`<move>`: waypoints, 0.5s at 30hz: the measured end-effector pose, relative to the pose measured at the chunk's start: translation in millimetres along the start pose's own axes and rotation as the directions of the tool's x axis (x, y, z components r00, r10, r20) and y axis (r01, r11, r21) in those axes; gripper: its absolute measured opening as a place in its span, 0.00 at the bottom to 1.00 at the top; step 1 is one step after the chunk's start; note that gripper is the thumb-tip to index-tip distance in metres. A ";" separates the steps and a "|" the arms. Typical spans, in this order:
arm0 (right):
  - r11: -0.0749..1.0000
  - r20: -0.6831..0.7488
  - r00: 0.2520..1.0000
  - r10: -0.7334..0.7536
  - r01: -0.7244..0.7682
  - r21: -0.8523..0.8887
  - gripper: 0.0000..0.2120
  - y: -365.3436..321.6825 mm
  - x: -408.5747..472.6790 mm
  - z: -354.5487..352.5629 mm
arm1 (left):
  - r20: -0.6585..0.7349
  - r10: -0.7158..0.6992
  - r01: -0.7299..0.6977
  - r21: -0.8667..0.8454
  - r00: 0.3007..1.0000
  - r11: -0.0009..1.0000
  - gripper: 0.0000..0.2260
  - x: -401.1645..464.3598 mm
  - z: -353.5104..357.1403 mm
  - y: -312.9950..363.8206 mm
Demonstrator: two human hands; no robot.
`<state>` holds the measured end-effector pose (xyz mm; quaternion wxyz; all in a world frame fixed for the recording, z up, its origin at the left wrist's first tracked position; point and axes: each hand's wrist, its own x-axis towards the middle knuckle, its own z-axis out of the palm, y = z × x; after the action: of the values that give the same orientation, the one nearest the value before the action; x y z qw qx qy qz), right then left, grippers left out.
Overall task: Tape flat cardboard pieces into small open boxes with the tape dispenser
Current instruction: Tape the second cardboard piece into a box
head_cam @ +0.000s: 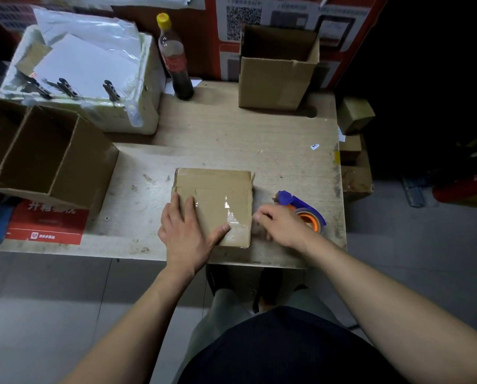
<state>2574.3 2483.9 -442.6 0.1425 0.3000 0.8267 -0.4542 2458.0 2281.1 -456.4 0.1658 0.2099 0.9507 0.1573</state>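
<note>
A small brown cardboard box [218, 187] lies bottom up near the table's front edge, with a glossy strip of clear tape [226, 209] across its near half. My left hand [187, 228] lies flat on the box's near left part, fingers straight, thumb pressing the tape near the front edge. My right hand [281, 225] sits just right of the box, fingers loosely curled, fingertips by the box's right side. Under and behind that hand is the blue tape dispenser [292, 200] with an orange roll [310, 217]; whether my right hand holds it is unclear.
The wooden table [218, 134] carries an open divided carton [38, 159] at left, a white foam box [93, 79] with clips, a dark bottle [176, 62] with a yellow cap, and an upright open carton [276, 70] at the back. Small boxes [355, 115] stack beyond the right edge.
</note>
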 end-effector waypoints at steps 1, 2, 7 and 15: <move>0.995 -0.116 0.993 -0.013 0.001 -0.099 0.06 6.2 -1.3 -8.0 | 0.008 -0.007 0.007 -0.003 1.000 1.000 0.48 0.4 -1.5 1.1; 0.976 -0.218 0.975 -0.036 -0.012 -0.217 0.04 16.2 -1.7 -16.4 | 0.014 -0.010 0.010 -0.009 1.000 1.000 0.48 0.6 -2.5 1.5; 0.786 -0.172 0.962 0.215 -0.274 -0.555 0.27 68.4 -2.7 -53.7 | 0.046 -0.015 0.015 0.015 0.999 1.000 0.48 -1.5 -6.0 2.3; 0.980 -0.172 0.969 0.177 -0.190 -0.058 0.15 69.7 -15.6 -60.8 | -0.011 0.211 -0.208 -0.238 0.977 0.949 0.27 -17.2 -23.8 52.5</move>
<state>2632.3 2557.5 -447.8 0.1254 0.4066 0.8206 -0.3814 2481.8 2313.1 -411.4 0.1789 0.2893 0.8961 0.2851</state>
